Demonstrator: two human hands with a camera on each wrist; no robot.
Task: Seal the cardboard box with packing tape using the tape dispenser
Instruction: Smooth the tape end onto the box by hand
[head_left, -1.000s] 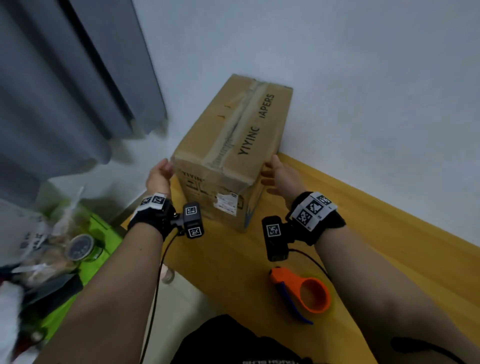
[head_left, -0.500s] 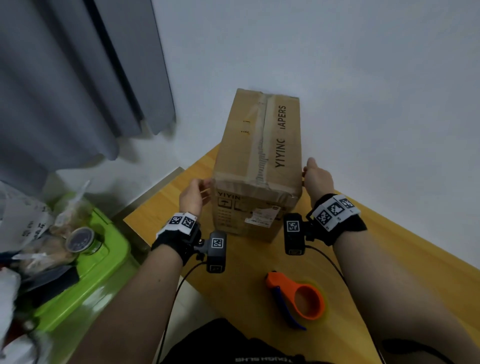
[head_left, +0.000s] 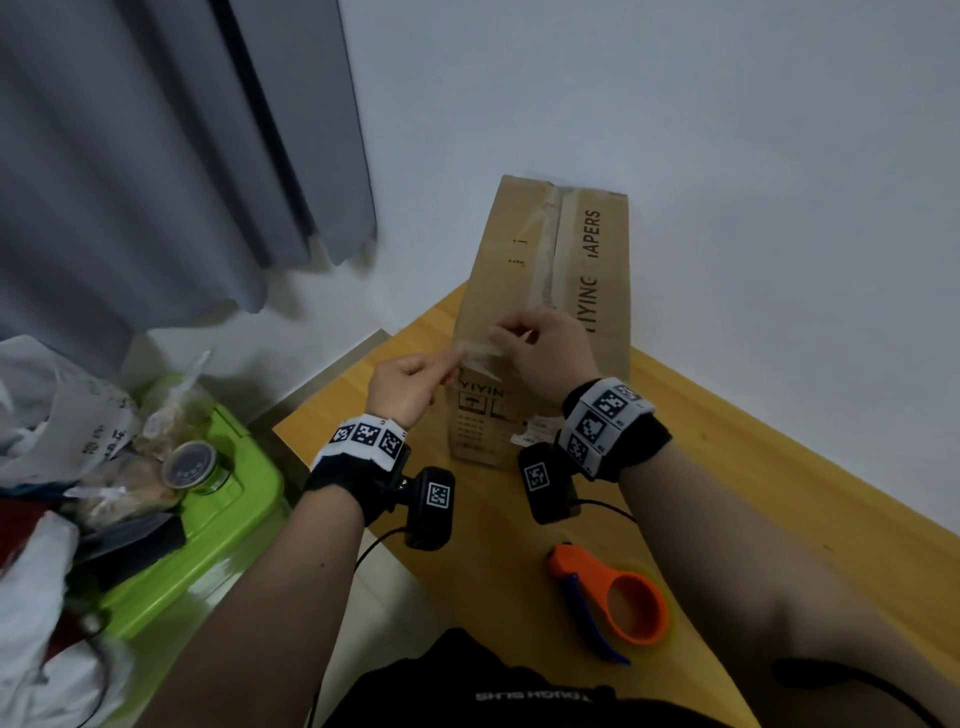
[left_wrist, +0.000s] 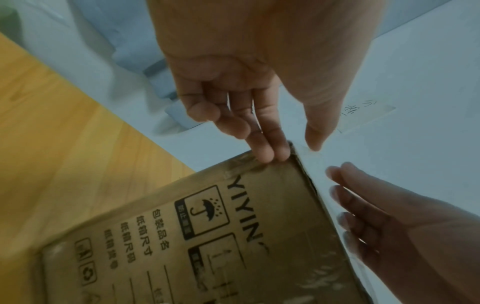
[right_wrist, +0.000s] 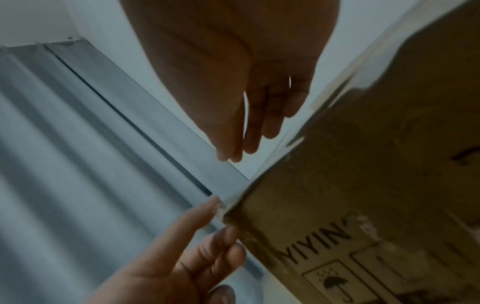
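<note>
On the far corner of the yellow wooden table (head_left: 779, 499), against the white wall (head_left: 675, 104), stands the box (head_left: 550, 270): a tall brown carton, long side running away from the person, its top seam covered by a strip of old clear tape (head_left: 545, 270) that looks wrinkled and partly lifted. Black letters "YIYING" and "APERS" run along the top right flap; the near end face carries "YIYIN", an umbrella symbol, lines of small print and a white label low down. Grey curtains (head_left: 171, 156) hang to the left. A green bin (head_left: 218, 525) piled with bags and a round tin sits beside the table on the left.

The right hand (head_left: 550, 348) lies over the near top edge of the box, fingers bent down onto it with thumb and forefinger close together; whether they pinch the tape there I cannot tell. The left hand (head_left: 405, 384) is at the box's near left top corner, its fingers narrowly closed on a loose end of clear tape that stretches between the two hands. The wrist views show fingertips meeting at that corner, blurred.

The dispenser (head_left: 618, 603), orange with a blue blade guard, lies flat on the table near the person, well apart from the box and untouched.

Half a second ago both hands were flat against the box's two sides, holding it; they have since come up to its near top edge. The box has turned a little more square to the person. The dispenser has not moved.
</note>
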